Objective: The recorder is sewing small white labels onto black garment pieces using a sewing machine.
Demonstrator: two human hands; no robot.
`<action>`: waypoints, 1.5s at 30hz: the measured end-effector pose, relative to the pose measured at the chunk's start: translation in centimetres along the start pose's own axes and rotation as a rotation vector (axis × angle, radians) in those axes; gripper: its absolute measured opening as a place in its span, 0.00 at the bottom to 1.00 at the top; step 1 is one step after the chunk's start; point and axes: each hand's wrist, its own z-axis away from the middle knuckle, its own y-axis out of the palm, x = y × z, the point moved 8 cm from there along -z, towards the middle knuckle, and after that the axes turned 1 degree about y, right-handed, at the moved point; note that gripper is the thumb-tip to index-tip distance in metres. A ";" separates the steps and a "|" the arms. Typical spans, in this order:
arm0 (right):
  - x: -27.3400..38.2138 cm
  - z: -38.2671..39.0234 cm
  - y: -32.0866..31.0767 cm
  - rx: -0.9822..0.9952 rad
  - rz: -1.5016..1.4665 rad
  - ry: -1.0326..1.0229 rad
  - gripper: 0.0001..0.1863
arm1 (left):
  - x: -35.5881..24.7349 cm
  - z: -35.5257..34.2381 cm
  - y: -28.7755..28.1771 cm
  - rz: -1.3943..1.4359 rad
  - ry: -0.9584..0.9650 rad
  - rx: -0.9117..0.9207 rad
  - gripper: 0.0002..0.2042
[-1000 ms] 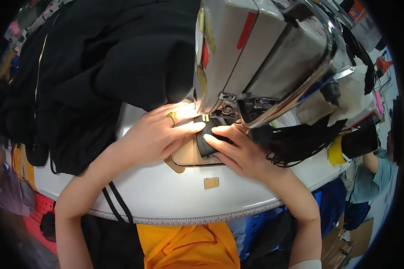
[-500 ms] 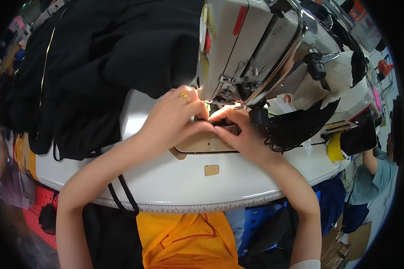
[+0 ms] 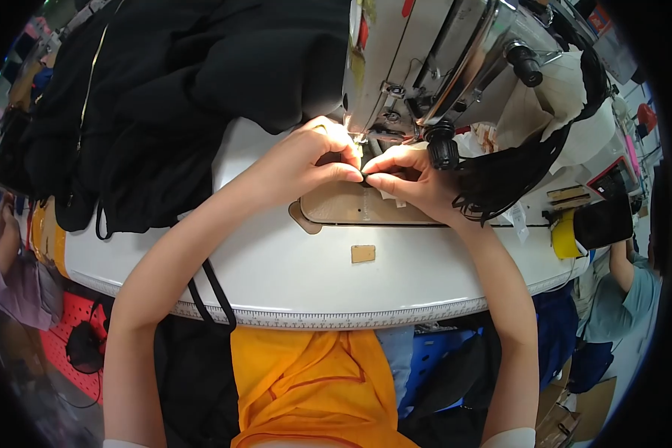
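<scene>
In front of a sewing machine (image 3: 384, 56), my left hand (image 3: 325, 157) and my right hand (image 3: 407, 175) meet below the presser foot, thumbs and forefingers pinched on a small dark fabric piece (image 3: 365, 178). Fingers hide most of it. Beneath them is the tan machine plate (image 3: 328, 209), set in a white tabletop (image 3: 291, 276). A small tan rectangle (image 3: 363, 253) lies nearer me. Black thread or strips (image 3: 515, 183) hang just right of my right hand.
Black garments (image 3: 157, 89) pile at the left, with straps over the edge. A dark box with yellow tape (image 3: 564, 237) sits right. Co-workers' arms show at both sides (image 3: 7, 246) (image 3: 623, 276). Orange cloth (image 3: 313, 388), blue and red perforated plastic (image 3: 82, 351) lie below the table edge.
My fingers went from pressing the black strip flat to pinching it together, so much less of it shows. Both hands are higher in the picture, as is the whole table.
</scene>
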 end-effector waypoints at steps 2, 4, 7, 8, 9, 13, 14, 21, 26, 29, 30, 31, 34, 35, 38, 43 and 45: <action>0.2 0.0 0.1 0.017 0.059 0.021 0.08 | 0.1 0.0 0.0 -0.026 -0.010 -0.003 0.09; 0.5 0.2 0.3 0.026 0.171 0.028 0.09 | 0.0 0.0 0.0 -0.046 -0.005 -0.010 0.09; 0.5 0.5 0.8 -0.055 0.350 0.075 0.10 | -0.2 0.2 -0.1 -0.036 0.016 -0.016 0.10; 0.9 0.7 0.8 -0.095 0.340 0.028 0.10 | -0.2 0.3 -0.1 -0.014 0.014 -0.012 0.11; 0.9 0.8 0.9 -0.123 0.312 0.038 0.10 | -0.2 0.3 -0.3 0.013 0.025 -0.023 0.11; 1.4 1.0 0.9 -0.138 0.367 -0.040 0.10 | -0.1 0.4 -0.1 -0.045 0.041 -0.032 0.10; 1.8 1.2 0.9 -0.120 0.373 -0.095 0.10 | -0.7 0.6 -0.2 -0.132 0.118 -0.065 0.10; 5.8 4.3 0.9 -0.100 0.744 -0.656 0.06 | -3.9 3.6 1.8 -0.570 0.438 -0.026 0.15; 5.3 3.5 2.0 -0.072 0.982 -0.559 0.13 | -3.2 4.7 0.6 -0.487 0.330 -0.043 0.14; 5.5 4.3 4.1 -0.187 1.648 -0.690 0.16 | -2.8 4.3 0.3 -0.383 0.332 -0.094 0.10; 5.4 4.2 4.1 -0.182 1.641 -0.662 0.16 | -2.7 4.2 0.3 -0.355 0.329 -0.107 0.09; 5.5 4.4 4.3 -0.179 1.611 -0.670 0.15 | -2.6 4.1 0.2 -0.334 0.321 -0.111 0.08; 5.3 4.2 4.2 -0.141 1.465 -0.695 0.14 | -2.1 4.0 0.2 -0.282 0.269 -0.092 0.07; 5.2 4.1 4.3 -0.108 1.424 -0.723 0.14 | -2.1 4.1 0.1 -0.293 0.268 -0.083 0.07; 4.8 3.1 2.0 -0.096 0.861 -0.592 0.14 | -2.6 4.3 -0.1 -0.331 0.332 -0.080 0.07; 4.5 3.4 1.2 -0.108 0.687 -0.513 0.13 | -1.8 3.7 0.0 -0.136 0.187 -0.006 0.07; 4.1 3.3 1.1 -0.077 0.622 -0.427 0.14 | -1.8 3.3 -0.2 -0.248 0.187 -0.044 0.07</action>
